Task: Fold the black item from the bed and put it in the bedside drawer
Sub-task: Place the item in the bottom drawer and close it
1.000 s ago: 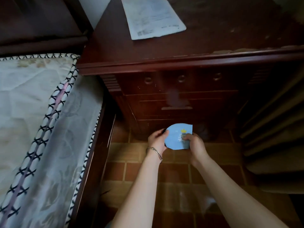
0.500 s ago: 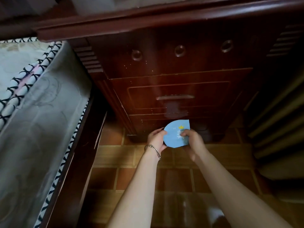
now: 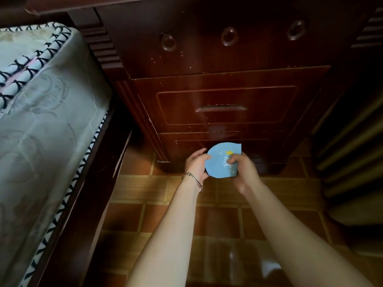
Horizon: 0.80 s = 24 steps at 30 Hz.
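Hands — left hand (image 3: 195, 165), right hand (image 3: 241, 164) — pinch a folded light-blue cloth (image 3: 220, 160); the closed drawer (image 3: 226, 106) at twelve o'clock likely needs one freed.

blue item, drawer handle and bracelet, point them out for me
blue item (image 3: 219, 160): head view, on its flat face between the hands
drawer handle (image 3: 221, 108): head view, middle of the bar
bracelet (image 3: 193, 178): head view, band on left wrist
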Each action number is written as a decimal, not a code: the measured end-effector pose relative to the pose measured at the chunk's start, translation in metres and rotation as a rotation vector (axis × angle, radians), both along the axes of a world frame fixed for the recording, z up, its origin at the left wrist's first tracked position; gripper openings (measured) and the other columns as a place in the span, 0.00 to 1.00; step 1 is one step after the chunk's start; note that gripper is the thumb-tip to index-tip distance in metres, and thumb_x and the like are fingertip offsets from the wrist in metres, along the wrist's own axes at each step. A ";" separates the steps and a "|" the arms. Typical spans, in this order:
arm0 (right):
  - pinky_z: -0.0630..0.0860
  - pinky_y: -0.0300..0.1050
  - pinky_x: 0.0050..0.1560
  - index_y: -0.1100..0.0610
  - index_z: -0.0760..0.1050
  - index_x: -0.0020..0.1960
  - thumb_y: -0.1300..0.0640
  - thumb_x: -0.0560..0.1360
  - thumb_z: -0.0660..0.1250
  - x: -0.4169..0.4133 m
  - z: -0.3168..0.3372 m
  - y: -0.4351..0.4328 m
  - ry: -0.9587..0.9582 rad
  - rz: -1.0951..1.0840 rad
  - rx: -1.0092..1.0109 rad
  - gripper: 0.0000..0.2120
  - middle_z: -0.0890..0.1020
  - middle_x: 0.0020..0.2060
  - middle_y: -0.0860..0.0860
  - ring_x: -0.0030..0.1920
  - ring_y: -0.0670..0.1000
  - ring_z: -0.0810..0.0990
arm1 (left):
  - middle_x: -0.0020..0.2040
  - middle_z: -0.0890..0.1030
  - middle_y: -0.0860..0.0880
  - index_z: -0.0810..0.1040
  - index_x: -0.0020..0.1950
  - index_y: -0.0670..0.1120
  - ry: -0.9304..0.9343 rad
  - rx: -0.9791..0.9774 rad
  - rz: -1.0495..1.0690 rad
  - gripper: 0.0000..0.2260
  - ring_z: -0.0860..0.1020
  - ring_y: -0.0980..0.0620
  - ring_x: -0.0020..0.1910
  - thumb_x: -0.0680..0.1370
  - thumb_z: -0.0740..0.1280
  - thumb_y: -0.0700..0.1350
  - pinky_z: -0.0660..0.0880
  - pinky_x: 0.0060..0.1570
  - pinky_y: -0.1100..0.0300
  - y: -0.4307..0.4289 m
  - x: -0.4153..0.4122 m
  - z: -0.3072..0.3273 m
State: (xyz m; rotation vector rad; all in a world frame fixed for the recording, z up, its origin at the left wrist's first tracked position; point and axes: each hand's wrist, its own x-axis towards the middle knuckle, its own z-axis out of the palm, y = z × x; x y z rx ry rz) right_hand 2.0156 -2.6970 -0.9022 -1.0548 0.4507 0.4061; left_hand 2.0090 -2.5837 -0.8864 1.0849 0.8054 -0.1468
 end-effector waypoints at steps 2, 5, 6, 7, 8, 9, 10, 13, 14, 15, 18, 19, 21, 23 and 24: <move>0.77 0.51 0.43 0.61 0.71 0.61 0.70 0.68 0.56 0.000 0.001 0.003 0.032 -0.017 0.039 0.23 0.77 0.54 0.60 0.52 0.61 0.77 | 0.57 0.78 0.38 0.76 0.60 0.40 0.000 0.007 0.003 0.16 0.77 0.41 0.51 0.74 0.63 0.31 0.77 0.46 0.50 0.000 0.001 0.002; 0.77 0.52 0.43 0.62 0.69 0.65 0.70 0.69 0.55 -0.003 0.006 0.005 0.062 -0.043 0.079 0.24 0.76 0.54 0.60 0.51 0.60 0.77 | 0.61 0.77 0.35 0.74 0.62 0.39 0.002 -0.018 0.021 0.17 0.77 0.41 0.51 0.74 0.63 0.31 0.76 0.47 0.49 0.000 0.001 0.004; 0.77 0.52 0.43 0.63 0.69 0.66 0.69 0.69 0.55 -0.004 0.007 0.006 0.071 -0.048 0.089 0.25 0.76 0.55 0.60 0.50 0.60 0.77 | 0.62 0.77 0.35 0.73 0.64 0.38 -0.004 -0.028 0.025 0.18 0.77 0.41 0.51 0.74 0.62 0.30 0.76 0.48 0.49 -0.001 0.002 0.004; 0.77 0.52 0.43 0.63 0.69 0.66 0.69 0.68 0.55 -0.004 0.009 0.007 0.082 -0.054 0.096 0.26 0.76 0.54 0.60 0.49 0.60 0.78 | 0.62 0.76 0.35 0.72 0.65 0.38 -0.007 -0.037 0.026 0.19 0.77 0.41 0.51 0.74 0.62 0.30 0.76 0.48 0.48 -0.001 0.002 0.003; 0.78 0.51 0.42 0.64 0.69 0.65 0.69 0.67 0.55 -0.003 0.011 0.009 0.092 -0.058 0.095 0.26 0.76 0.54 0.60 0.48 0.60 0.78 | 0.63 0.76 0.35 0.71 0.66 0.38 -0.009 -0.041 0.024 0.20 0.77 0.41 0.52 0.74 0.61 0.30 0.75 0.49 0.48 -0.002 0.002 0.003; 0.78 0.51 0.41 0.63 0.70 0.64 0.69 0.67 0.55 -0.004 0.012 0.010 0.101 -0.066 0.090 0.25 0.77 0.53 0.60 0.47 0.60 0.78 | 0.63 0.76 0.36 0.70 0.67 0.38 -0.017 -0.048 0.016 0.20 0.76 0.41 0.52 0.75 0.61 0.30 0.75 0.49 0.49 -0.003 0.001 0.001; 0.78 0.50 0.42 0.63 0.71 0.62 0.69 0.67 0.55 -0.004 0.012 0.011 0.108 -0.078 0.093 0.24 0.77 0.52 0.60 0.47 0.60 0.78 | 0.64 0.75 0.36 0.70 0.67 0.39 -0.026 -0.052 0.007 0.20 0.76 0.41 0.52 0.75 0.60 0.30 0.75 0.48 0.49 -0.003 0.001 0.001; 0.78 0.51 0.44 0.61 0.71 0.58 0.69 0.68 0.56 -0.011 0.010 0.011 0.104 -0.099 0.109 0.20 0.78 0.49 0.58 0.46 0.58 0.78 | 0.63 0.76 0.37 0.71 0.67 0.40 -0.029 -0.042 0.006 0.20 0.77 0.41 0.52 0.75 0.61 0.31 0.76 0.48 0.50 -0.003 -0.004 -0.004; 0.78 0.51 0.44 0.60 0.71 0.57 0.70 0.68 0.56 -0.014 0.009 0.011 0.102 -0.095 0.111 0.19 0.78 0.47 0.57 0.45 0.58 0.78 | 0.63 0.76 0.37 0.71 0.67 0.40 -0.026 -0.038 0.002 0.20 0.77 0.40 0.53 0.75 0.61 0.31 0.76 0.48 0.49 -0.003 -0.007 -0.006; 0.77 0.51 0.44 0.60 0.71 0.56 0.70 0.68 0.55 -0.019 0.008 0.010 0.099 -0.089 0.115 0.18 0.78 0.46 0.56 0.45 0.57 0.78 | 0.63 0.76 0.37 0.72 0.67 0.41 -0.021 -0.040 -0.004 0.20 0.78 0.39 0.55 0.75 0.62 0.31 0.76 0.49 0.49 -0.003 -0.011 -0.007; 0.76 0.50 0.44 0.59 0.71 0.54 0.71 0.69 0.54 -0.033 0.006 0.009 0.074 -0.088 0.125 0.17 0.78 0.43 0.55 0.43 0.56 0.78 | 0.63 0.76 0.36 0.73 0.65 0.40 -0.011 -0.032 -0.019 0.19 0.77 0.36 0.59 0.74 0.62 0.33 0.77 0.49 0.48 -0.003 -0.023 -0.012; 0.76 0.50 0.43 0.59 0.71 0.53 0.71 0.69 0.54 -0.038 0.006 0.008 0.064 -0.086 0.119 0.16 0.78 0.43 0.55 0.43 0.56 0.78 | 0.63 0.76 0.36 0.73 0.65 0.40 -0.010 -0.036 -0.010 0.19 0.77 0.36 0.60 0.74 0.62 0.32 0.77 0.49 0.47 -0.003 -0.027 -0.014; 0.76 0.49 0.42 0.58 0.72 0.51 0.71 0.68 0.54 -0.047 0.005 0.008 0.057 -0.087 0.097 0.16 0.78 0.43 0.55 0.43 0.56 0.78 | 0.62 0.77 0.36 0.73 0.64 0.39 -0.004 -0.030 0.014 0.19 0.77 0.35 0.59 0.74 0.62 0.31 0.77 0.50 0.46 -0.005 -0.037 -0.014; 0.76 0.49 0.42 0.58 0.72 0.51 0.70 0.68 0.55 -0.057 0.004 0.008 0.059 -0.096 0.092 0.16 0.78 0.43 0.55 0.43 0.56 0.78 | 0.61 0.77 0.36 0.74 0.63 0.39 -0.013 -0.040 0.013 0.19 0.77 0.35 0.58 0.73 0.62 0.30 0.77 0.52 0.45 -0.006 -0.046 -0.014; 0.76 0.49 0.42 0.58 0.72 0.50 0.71 0.68 0.55 -0.062 0.005 0.007 0.064 -0.101 0.091 0.15 0.78 0.43 0.55 0.43 0.56 0.78 | 0.59 0.78 0.36 0.74 0.63 0.39 -0.012 -0.042 0.019 0.19 0.78 0.36 0.56 0.73 0.61 0.30 0.76 0.52 0.45 -0.007 -0.050 -0.013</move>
